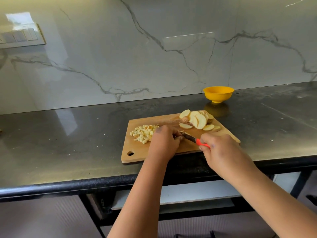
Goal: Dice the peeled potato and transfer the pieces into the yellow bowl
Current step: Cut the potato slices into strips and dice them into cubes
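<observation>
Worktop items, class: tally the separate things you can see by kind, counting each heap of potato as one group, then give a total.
Round yellow plastic bowl: 1
Rectangular wooden chopping board: 1
Small knife with orange-red handle: 1
Pile of diced potato cubes: 1
Heap of pale potato slices: 1
Hands, left hand and right hand: 2
Total: 7

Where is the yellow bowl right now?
In the head view the yellow bowl stands on the dark counter against the marble wall, right of centre, just beyond the far right corner of the wooden cutting board and its potato slices.
</observation>
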Demonstrator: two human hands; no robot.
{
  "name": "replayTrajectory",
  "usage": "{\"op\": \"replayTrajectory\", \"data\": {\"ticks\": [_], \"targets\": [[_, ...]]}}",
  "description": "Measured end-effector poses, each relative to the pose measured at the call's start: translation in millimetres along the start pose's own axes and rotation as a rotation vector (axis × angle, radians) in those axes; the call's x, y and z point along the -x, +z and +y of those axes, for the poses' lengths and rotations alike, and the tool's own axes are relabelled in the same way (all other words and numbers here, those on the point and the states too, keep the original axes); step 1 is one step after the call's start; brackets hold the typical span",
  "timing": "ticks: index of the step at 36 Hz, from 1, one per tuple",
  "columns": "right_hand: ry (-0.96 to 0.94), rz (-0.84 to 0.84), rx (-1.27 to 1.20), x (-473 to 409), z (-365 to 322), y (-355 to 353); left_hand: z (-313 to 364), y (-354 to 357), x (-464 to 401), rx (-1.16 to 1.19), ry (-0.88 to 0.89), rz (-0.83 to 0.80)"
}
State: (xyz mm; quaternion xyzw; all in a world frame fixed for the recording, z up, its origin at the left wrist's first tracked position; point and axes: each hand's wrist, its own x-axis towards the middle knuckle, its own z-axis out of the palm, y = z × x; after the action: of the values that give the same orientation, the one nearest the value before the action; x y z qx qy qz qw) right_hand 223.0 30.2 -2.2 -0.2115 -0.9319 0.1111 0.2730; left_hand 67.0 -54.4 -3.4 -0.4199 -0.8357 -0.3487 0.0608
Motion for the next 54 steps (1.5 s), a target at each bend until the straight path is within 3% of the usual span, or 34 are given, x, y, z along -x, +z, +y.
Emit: {"op": "replayTrajectory", "data": {"ticks": [5, 11, 19, 25, 39, 45, 50, 54], "targets": [[0.039, -0.154, 0.059, 3, -3, -30, 0, -2, 1, 0.012, -0.004, 0.004], [0.029, -0.142, 0.055, 5, 9, -62, 0, -3, 4, 0.019, 0.009, 0.025], [-0.029, 0.087, -0.020, 2, 4, -49, -1, -6, 14, 0.005, 0.027, 0.107], [-0.044, -0.013, -0.023, 6, -5, -34, 4, -1, 22, -0.100, 0.059, 0.091], [-0.021, -0.053, -0.028, 1, -7, 1, 0, 4, 20, -0.136, 0.123, 0.097], [0.022, -0.111, 0.009, 4, -14, -4, 0, 5, 21, -0.168, 0.140, 0.084], [0.153, -0.254, 0.061, 6, -16, -37, 0, 3, 25, -0.162, 0.116, 0.090], [0.205, -0.338, -0.051, 0, 8, -67, 3, 0, 28, -0.138, 0.122, 0.110]]}}
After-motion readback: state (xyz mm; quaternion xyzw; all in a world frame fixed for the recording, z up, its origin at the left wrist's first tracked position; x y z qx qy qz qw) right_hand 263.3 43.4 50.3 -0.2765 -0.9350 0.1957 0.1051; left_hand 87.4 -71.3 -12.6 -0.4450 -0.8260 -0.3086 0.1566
